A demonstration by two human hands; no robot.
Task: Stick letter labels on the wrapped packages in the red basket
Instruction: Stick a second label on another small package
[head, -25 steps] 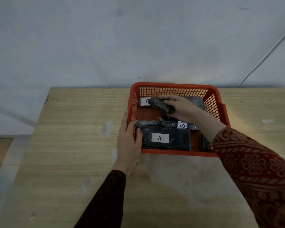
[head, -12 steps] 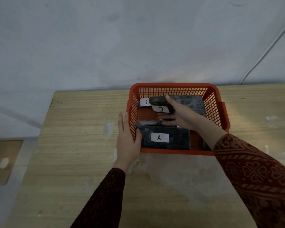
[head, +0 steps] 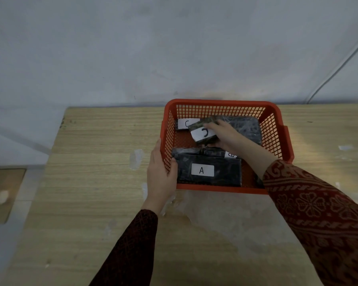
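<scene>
The left hand [head: 160, 174] clasped the near-left corner of the red basket [head: 221, 104], thumb hooked over the rim and fingers flat down the outer wall, steadying it on the counter [head: 95, 182]. Just inside that corner lay the package marked A [head: 209, 170], flat and labelled, and behind it a second package showed a B label [head: 230, 155] (mostly hidden by the wrist). At the back left a label reading C [head: 187, 123] peeked out. The right hand [head: 223, 134], reaching in from the right with the forearm slanting over the near rim, was closed on a small wrapped package [head: 204, 132] held tilted above the basket floor, its white label facing up. The step looked like handling an already-labelled package; next it probably needed setting down flat in the open middle.
</scene>
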